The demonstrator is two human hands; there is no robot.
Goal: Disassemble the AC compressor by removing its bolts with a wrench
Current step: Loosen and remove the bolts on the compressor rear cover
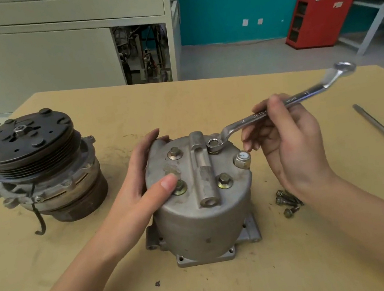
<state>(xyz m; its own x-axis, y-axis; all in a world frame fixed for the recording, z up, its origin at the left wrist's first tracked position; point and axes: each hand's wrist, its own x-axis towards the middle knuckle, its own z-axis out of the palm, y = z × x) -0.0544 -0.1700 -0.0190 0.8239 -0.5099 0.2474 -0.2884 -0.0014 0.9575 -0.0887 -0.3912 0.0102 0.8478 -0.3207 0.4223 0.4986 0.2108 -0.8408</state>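
Light: bright, even, soft, from overhead | Shadows: faint and soft-edged under my housing (197,219) on the surface (204,98) | Glare: mild sheen along my wrench (298,99) | Focus: centre crisp where I work, far wall (228,10) a bit soft | Distortion: wide-angle bowing, cabinet (36,64) and surface edge curve near the borders

head cam | faces forward-down | close above table (232,288) | single view
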